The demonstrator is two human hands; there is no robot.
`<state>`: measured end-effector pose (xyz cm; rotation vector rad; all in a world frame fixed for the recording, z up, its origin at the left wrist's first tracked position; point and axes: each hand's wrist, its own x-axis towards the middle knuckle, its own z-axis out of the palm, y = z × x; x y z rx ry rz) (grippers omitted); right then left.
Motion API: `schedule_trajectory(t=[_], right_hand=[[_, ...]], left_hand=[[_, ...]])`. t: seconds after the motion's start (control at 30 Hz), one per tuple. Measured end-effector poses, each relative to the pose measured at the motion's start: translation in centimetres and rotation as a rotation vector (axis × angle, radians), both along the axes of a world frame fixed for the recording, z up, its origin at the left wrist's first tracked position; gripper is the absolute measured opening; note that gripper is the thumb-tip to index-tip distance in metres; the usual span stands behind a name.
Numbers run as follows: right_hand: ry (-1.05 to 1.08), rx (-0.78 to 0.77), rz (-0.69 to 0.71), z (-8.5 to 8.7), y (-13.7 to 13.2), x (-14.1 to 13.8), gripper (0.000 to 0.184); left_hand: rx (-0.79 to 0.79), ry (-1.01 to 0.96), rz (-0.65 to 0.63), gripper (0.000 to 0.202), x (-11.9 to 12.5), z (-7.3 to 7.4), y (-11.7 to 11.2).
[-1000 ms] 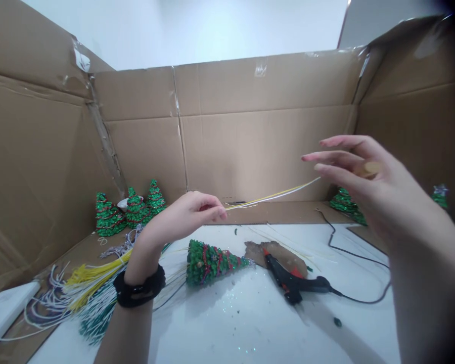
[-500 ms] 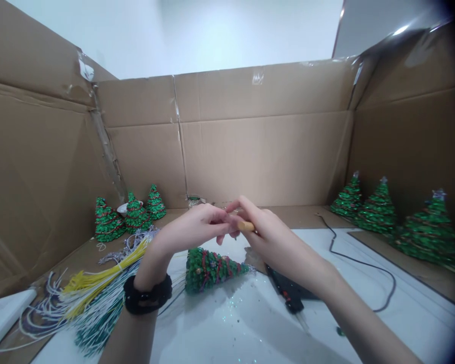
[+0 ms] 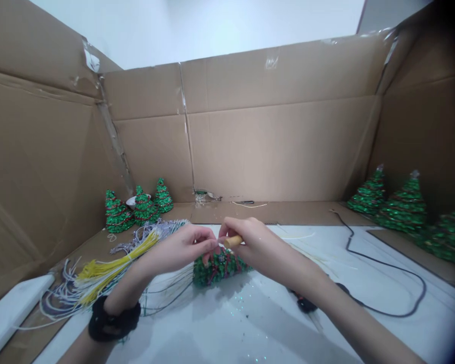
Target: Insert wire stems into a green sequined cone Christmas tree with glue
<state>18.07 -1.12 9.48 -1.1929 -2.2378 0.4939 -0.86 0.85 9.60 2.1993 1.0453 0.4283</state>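
A green beaded Christmas tree (image 3: 212,273) with red garland lies on its side on the white tabletop, pale and dark strands trailing left from its base. My right hand (image 3: 256,242) is closed around a short tan wooden handle (image 3: 233,241), whose far end I cannot make out. Opposite it, my left hand (image 3: 195,247) pinches something too small to name, its fingertips nearly meeting the right ones. Both hands are over the tree and hide its upper side and tip. Below my right forearm, a black tool (image 3: 307,304) is partly covered.
Bundled yellow and white strands (image 3: 117,268) lie at left beside a white slab (image 3: 18,316). Small green trees (image 3: 162,196) stand at back left, larger ones (image 3: 402,205) at right. A dark cable (image 3: 387,270) curves across the right side. Cardboard walls (image 3: 280,151) enclose the table.
Both hands have come down and slightly left, now over the lying tree. The view has turned a little left. The wooden handle stays in my right hand.
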Motion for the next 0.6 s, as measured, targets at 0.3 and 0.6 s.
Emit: schedule_trajectory(t=[0.3,0.6], right_hand=[[-0.123,-0.083,-0.073,-3.4,2.5,-1.8,0.014],[-0.228,-0.101,-0.071,-4.3,2.6,-3.0,0.014]], left_hand=[[-0.125,0.056,0.179,0.044,-4.3,-5.0,1.3],[-0.371,-0.175,0.168,0.031,-4.3,-7.5,2.8]])
